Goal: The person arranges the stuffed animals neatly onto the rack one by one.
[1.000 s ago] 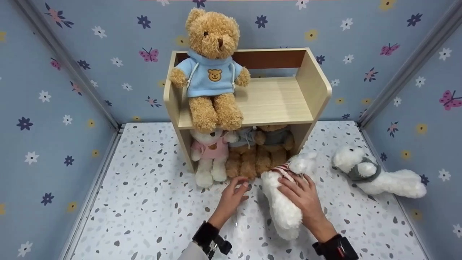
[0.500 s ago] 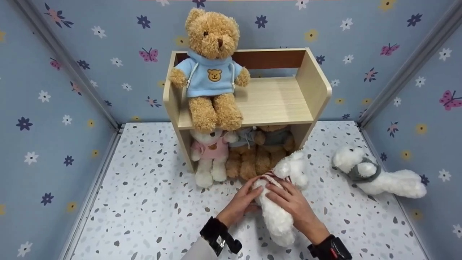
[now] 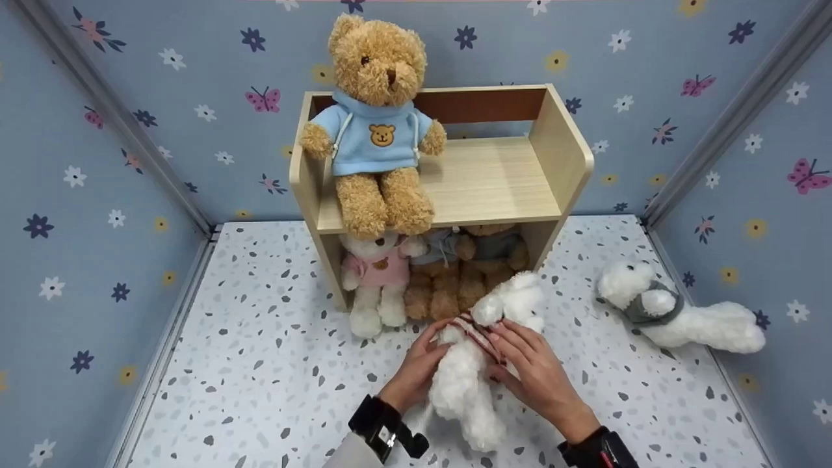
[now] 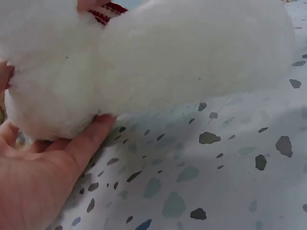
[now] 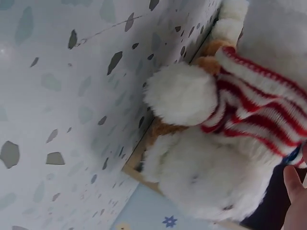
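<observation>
A white teddy bear (image 3: 465,390) in a red-and-white striped knit top leans over the floor in front of the shelf, its head tipped to the right. My left hand (image 3: 416,374) holds its left-hand side, and in the left wrist view the fingers (image 4: 88,143) cup the white fur from below. On the opposite side, my right hand (image 3: 543,383) grips the bear at the striped knit top (image 5: 261,110), thumb and fingers spread along it. The bear's white head (image 5: 211,172) shows in the right wrist view, where little of the right hand is visible.
A wooden two-tier shelf (image 3: 572,156) stands against the back wall. A tan bear (image 3: 377,149) in a blue hoodie sits on its upper left; a pink-shirted white bear (image 3: 380,273) and two brown bears (image 3: 432,286) sit below. Another white bear (image 3: 689,322) lies at right.
The left hand has come onto the bear, which only the right hand held before. Both hands have moved the bear left and toward me, turning its striped top more into view.
</observation>
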Available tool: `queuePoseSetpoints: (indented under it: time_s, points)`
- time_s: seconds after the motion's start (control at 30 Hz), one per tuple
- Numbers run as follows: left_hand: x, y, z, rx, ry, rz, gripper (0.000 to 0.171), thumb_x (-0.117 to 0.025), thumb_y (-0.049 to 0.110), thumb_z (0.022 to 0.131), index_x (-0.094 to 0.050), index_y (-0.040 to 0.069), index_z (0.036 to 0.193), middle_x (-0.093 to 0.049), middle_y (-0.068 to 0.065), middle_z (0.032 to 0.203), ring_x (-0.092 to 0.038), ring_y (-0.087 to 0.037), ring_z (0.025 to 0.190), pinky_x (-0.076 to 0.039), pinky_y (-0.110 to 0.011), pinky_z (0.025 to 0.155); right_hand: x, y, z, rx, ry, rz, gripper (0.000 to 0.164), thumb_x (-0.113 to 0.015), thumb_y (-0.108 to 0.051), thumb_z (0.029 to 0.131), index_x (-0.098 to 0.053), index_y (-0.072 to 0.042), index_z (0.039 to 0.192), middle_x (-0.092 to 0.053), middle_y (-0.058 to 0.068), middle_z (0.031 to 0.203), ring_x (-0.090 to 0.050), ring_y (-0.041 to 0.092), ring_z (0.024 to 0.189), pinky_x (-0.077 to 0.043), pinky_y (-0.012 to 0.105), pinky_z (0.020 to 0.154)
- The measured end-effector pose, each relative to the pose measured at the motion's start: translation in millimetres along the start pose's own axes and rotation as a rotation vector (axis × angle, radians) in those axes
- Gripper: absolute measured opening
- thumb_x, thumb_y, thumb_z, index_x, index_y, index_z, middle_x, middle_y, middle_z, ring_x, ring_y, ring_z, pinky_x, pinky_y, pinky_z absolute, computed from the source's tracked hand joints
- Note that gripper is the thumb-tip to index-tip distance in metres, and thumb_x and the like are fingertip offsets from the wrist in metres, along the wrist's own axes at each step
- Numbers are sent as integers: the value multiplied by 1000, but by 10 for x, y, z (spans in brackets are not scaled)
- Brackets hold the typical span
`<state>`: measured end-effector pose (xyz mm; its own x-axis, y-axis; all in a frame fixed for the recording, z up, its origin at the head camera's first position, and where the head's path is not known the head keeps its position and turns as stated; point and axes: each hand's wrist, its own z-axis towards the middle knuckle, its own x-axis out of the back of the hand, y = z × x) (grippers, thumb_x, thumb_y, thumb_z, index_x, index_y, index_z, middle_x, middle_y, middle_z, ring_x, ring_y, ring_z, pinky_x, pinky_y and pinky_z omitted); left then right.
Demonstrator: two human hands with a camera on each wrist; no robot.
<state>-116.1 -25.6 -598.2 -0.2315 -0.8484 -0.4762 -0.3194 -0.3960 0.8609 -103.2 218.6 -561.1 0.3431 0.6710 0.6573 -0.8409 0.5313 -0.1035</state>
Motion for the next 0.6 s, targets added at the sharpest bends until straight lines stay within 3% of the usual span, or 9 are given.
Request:
queuePoseSetpoints:
  time_s: [0.13, 0.27, 0.33, 0.47, 0.53, 0.6]
  points:
    - [77, 14, -75, -2, -50, -78, 53, -61, 13, 104, -45, 12, 154, -66, -12, 131, -67, -22, 110, -56, -35, 90, 42, 109, -70, -77, 169, -14, 48, -63, -29, 105, -59, 9, 134, -61, 27, 136, -58, 44, 121, -38, 33, 115]
    - [146, 31, -118, 17, -67, -91, 57, -59, 16, 105, -39, 14, 159, -67, -9, 132, -65, -21, 115, -54, -36, 94, 65, 169, -160, -286, 273, 24, 54, -63, -31, 106, -55, 14, 135, -56, 31, 137, -53, 35, 131, -36, 27, 115]
    - [185, 38, -118, 17, -61, -50, 60, -57, 18, 106, -34, 12, 161, -63, -9, 138, -63, -19, 118, -52, -35, 97, 65, 143, -190, -492, 288, 154, 50, -63, -19, 105, -49, 11, 142, -52, 29, 143, -48, 28, 137, -36, 25, 115]
    - [277, 20, -71, -52, -92, 42, 59, -45, 12, 108, -24, -1, 162, -49, -15, 153, -57, -14, 123, -47, -32, 103, 45, 55, -172, -904, 336, 542, 59, -57, 2, 103, -32, 3, 156, -43, 22, 154, -42, 26, 143, -39, 25, 113]
    - [313, 6, -48, -117, -135, 56, 53, -41, 8, 109, -33, 5, 161, -48, -6, 154, -54, -9, 126, -45, -28, 104, 39, 18, -125, -1053, 315, 678, 60, -51, -3, 107, -25, -1, 161, -37, 20, 159, -38, 27, 145, -40, 23, 111]
    - [329, 3, -36, -154, -181, 49, 49, -39, 8, 110, -43, 17, 158, -48, 3, 152, -50, -5, 128, -42, -27, 107, 25, -1, -80, -1123, 286, 793, 60, -47, -11, 109, -20, 0, 162, -32, 23, 161, -36, 29, 146, -41, 20, 109]
